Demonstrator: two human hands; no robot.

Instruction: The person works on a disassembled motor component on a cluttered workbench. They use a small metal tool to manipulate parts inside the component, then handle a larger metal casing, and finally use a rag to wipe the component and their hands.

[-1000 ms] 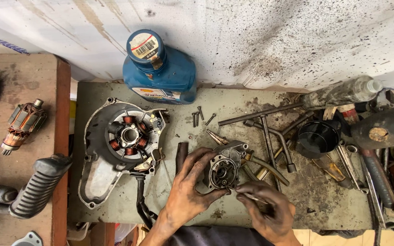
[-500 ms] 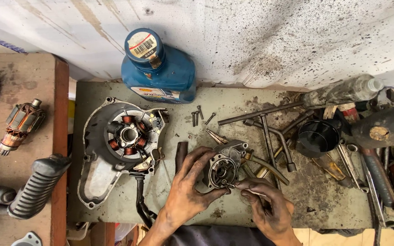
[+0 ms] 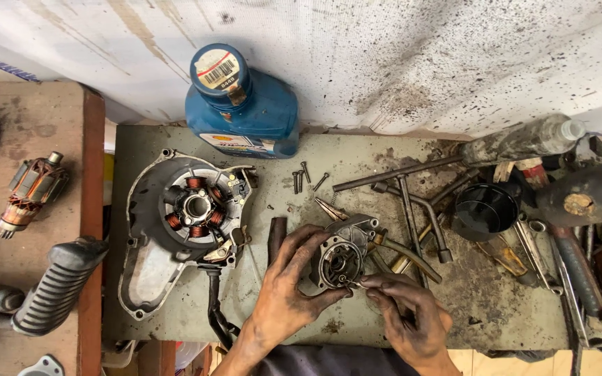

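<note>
Pump body (image 3: 341, 256) (underside hidden by fingers (image 3: 301, 244))

wrists cut off, tools (image 3: 597, 317) cropped right

1 head-worn camera looks steeply down, from close above, onto the workbench (image 3: 357, 174) against the wall (image 3: 398, 63)

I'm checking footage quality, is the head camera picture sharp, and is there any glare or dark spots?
Head view: sharp and evenly lit across the bench; left hand, right hand and round metal part unblurred; faint sheen on the blue bottle; right edge dim.
</note>
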